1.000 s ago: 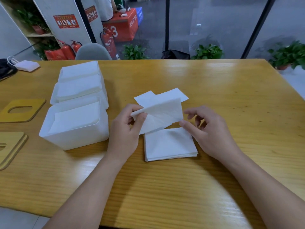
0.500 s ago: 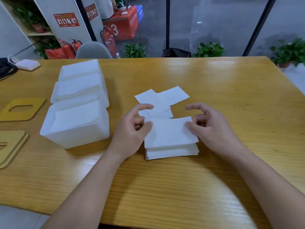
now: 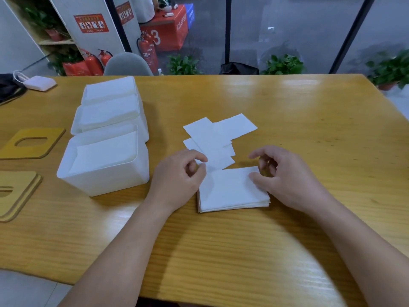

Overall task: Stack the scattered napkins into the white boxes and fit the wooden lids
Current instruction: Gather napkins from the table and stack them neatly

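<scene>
— What's the setting?
— Wooden table (image 3: 287, 120) under a big window, with potted plants (image 3: 283, 65) and red fire extinguishers (image 3: 147, 50) on the floor beyond its far edge.

— Where are the napkins?
— A neat stack of napkins (image 3: 230, 191) lies on the table at near centre, squared up between both hands. Just beyond it, a few loose napkins (image 3: 212, 136) overlap each other, fanned out toward the far right.

— And the hands?
— The left hand (image 3: 177, 180) sits at the stack's left edge, fingers curled, thumb and fingertips meeting at a loose napkin's near corner; whether it actually pinches the paper, I cannot tell. The right hand (image 3: 285, 176) rests at the stack's right edge, thumb lying on the top sheet, the other fingers curled loosely above it and holding nothing.

— The boxes?
— Three white boxes (image 3: 104, 171) stand in a row on the left, running from near to far, touching one another, each with napkins inside and no lid on.

— Lids?
— One wooden lid (image 3: 31, 142) with an oval hole lies flat at far left; a pile of lids (image 3: 15, 193) sits nearer, at the table's left edge. A white charger (image 3: 39, 83) lies at the far left corner.
</scene>
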The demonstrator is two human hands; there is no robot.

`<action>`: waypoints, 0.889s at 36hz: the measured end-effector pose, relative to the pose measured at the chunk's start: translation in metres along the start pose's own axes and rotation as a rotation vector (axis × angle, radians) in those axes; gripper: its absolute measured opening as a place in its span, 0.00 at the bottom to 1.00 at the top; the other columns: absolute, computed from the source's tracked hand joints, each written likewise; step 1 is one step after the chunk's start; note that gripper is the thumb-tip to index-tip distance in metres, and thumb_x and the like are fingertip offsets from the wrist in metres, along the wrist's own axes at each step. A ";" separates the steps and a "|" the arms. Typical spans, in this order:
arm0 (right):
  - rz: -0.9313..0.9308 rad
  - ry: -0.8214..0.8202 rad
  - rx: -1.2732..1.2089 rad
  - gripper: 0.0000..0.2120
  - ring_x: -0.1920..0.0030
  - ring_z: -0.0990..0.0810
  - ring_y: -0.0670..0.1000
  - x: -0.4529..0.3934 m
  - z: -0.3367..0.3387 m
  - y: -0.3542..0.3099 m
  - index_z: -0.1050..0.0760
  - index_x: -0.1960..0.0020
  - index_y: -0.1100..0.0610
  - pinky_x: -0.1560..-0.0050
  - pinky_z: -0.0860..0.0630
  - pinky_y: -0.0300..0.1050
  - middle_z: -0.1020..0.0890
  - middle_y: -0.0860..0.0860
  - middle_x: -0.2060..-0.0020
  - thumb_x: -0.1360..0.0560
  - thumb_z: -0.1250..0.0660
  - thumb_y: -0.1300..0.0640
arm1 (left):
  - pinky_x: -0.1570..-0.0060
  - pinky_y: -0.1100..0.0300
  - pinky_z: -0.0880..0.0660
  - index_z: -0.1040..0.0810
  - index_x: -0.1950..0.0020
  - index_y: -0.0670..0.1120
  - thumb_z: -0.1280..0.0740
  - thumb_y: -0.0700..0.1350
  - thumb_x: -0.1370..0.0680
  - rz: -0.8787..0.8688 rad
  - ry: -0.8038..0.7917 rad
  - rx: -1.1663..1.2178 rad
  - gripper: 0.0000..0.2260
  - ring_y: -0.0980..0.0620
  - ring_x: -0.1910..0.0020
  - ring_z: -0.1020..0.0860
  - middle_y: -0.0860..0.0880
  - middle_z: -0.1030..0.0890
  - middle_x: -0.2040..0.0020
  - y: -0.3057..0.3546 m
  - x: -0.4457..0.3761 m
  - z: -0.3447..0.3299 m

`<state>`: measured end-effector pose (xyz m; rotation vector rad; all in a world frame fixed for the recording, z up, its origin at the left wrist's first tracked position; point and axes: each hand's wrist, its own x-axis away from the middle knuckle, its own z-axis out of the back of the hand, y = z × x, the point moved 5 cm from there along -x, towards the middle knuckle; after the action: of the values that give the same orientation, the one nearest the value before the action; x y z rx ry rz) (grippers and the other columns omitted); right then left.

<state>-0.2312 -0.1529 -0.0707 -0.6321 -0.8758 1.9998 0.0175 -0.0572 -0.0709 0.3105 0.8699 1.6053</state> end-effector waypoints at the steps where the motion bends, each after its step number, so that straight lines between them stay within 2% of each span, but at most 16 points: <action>1: 0.016 0.015 0.013 0.14 0.64 0.27 0.47 0.000 0.001 -0.001 0.19 0.43 0.42 0.60 0.27 0.40 0.21 0.43 0.57 0.25 0.23 0.55 | 0.51 0.54 0.23 0.15 0.48 0.58 0.29 0.46 0.18 -0.012 0.014 -0.015 0.07 0.56 0.51 0.22 0.59 0.20 0.58 -0.001 -0.002 0.001; 3: 0.048 0.029 0.026 0.11 0.61 0.25 0.48 0.000 0.001 -0.002 0.18 0.44 0.42 0.58 0.27 0.41 0.21 0.43 0.52 0.24 0.24 0.54 | 0.37 0.55 0.25 0.13 0.46 0.58 0.30 0.46 0.16 -0.033 0.004 -0.038 0.08 0.59 0.36 0.26 0.64 0.18 0.44 -0.005 -0.004 -0.002; 5: 0.065 0.019 0.029 0.09 0.59 0.24 0.49 0.001 -0.003 -0.003 0.18 0.45 0.42 0.57 0.27 0.40 0.22 0.42 0.49 0.23 0.24 0.51 | 0.27 0.53 0.32 0.13 0.42 0.59 0.31 0.47 0.15 -0.051 -0.013 -0.078 0.09 0.60 0.27 0.31 0.65 0.21 0.31 -0.010 -0.007 -0.005; 7: 0.073 -0.016 0.032 0.08 0.59 0.23 0.48 0.001 -0.008 -0.004 0.18 0.44 0.42 0.58 0.28 0.38 0.23 0.40 0.47 0.22 0.24 0.48 | 0.25 0.57 0.42 0.13 0.39 0.61 0.33 0.49 0.14 -0.058 -0.057 -0.126 0.10 0.61 0.22 0.36 0.65 0.26 0.24 -0.011 -0.011 -0.007; 9: 0.079 -0.055 0.053 0.09 0.57 0.22 0.46 0.001 -0.013 -0.003 0.18 0.42 0.42 0.58 0.31 0.35 0.22 0.39 0.44 0.22 0.24 0.46 | 0.27 0.59 0.47 0.14 0.37 0.61 0.36 0.50 0.13 -0.067 -0.108 -0.186 0.12 0.61 0.19 0.39 0.64 0.29 0.21 -0.010 -0.017 -0.010; 14: 0.088 -0.068 0.110 0.10 0.52 0.20 0.43 0.001 -0.017 -0.001 0.18 0.41 0.42 0.56 0.31 0.31 0.22 0.36 0.44 0.21 0.25 0.44 | 0.23 0.56 0.45 0.17 0.30 0.57 0.38 0.51 0.12 -0.034 -0.163 -0.195 0.14 0.61 0.21 0.35 0.61 0.25 0.23 -0.009 -0.023 -0.015; 18: 0.057 -0.062 0.065 0.08 0.54 0.20 0.43 0.000 -0.016 0.001 0.18 0.42 0.42 0.57 0.30 0.33 0.21 0.37 0.46 0.21 0.25 0.45 | 0.26 0.56 0.42 0.17 0.30 0.54 0.39 0.51 0.11 -0.054 -0.144 -0.211 0.14 0.60 0.23 0.32 0.59 0.23 0.24 -0.004 -0.021 -0.017; 21: 0.054 -0.046 0.045 0.08 0.57 0.20 0.46 0.000 -0.016 0.000 0.17 0.42 0.42 0.58 0.30 0.35 0.20 0.38 0.47 0.20 0.25 0.46 | 0.23 0.52 0.39 0.17 0.29 0.54 0.39 0.53 0.11 -0.068 -0.120 -0.213 0.15 0.59 0.23 0.32 0.60 0.22 0.25 -0.003 -0.021 -0.015; 23: 0.070 -0.010 0.044 0.10 0.57 0.22 0.46 0.000 -0.014 -0.002 0.18 0.39 0.42 0.57 0.30 0.35 0.20 0.38 0.47 0.20 0.25 0.47 | 0.23 0.51 0.36 0.17 0.28 0.54 0.37 0.52 0.11 -0.093 -0.067 -0.173 0.15 0.59 0.24 0.30 0.61 0.21 0.26 0.000 -0.019 -0.011; 26: 0.096 0.039 0.008 0.20 0.50 0.23 0.47 0.001 -0.010 -0.006 0.24 0.29 0.39 0.53 0.30 0.35 0.19 0.37 0.42 0.20 0.26 0.45 | 0.28 0.58 0.30 0.15 0.31 0.52 0.32 0.49 0.13 -0.162 0.013 -0.056 0.12 0.59 0.27 0.26 0.62 0.18 0.30 0.010 -0.012 -0.005; 29: 0.112 0.020 -0.055 0.29 0.43 0.23 0.49 0.000 -0.010 -0.009 0.33 0.20 0.36 0.49 0.29 0.39 0.18 0.37 0.37 0.19 0.30 0.40 | 0.33 0.61 0.26 0.14 0.33 0.51 0.30 0.46 0.14 -0.212 0.008 0.064 0.11 0.52 0.30 0.23 0.62 0.17 0.34 0.021 -0.002 -0.008; 32: 0.127 -0.020 -0.064 0.29 0.39 0.23 0.48 0.001 -0.011 -0.012 0.35 0.19 0.34 0.45 0.29 0.40 0.19 0.37 0.38 0.18 0.34 0.37 | 0.35 0.57 0.25 0.13 0.34 0.51 0.29 0.44 0.15 -0.274 -0.029 0.131 0.10 0.49 0.33 0.21 0.61 0.15 0.36 0.031 0.006 -0.015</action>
<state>-0.2183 -0.1434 -0.0689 -0.7209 -0.9346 2.1011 -0.0160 -0.0570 -0.0618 0.2920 0.9536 1.2913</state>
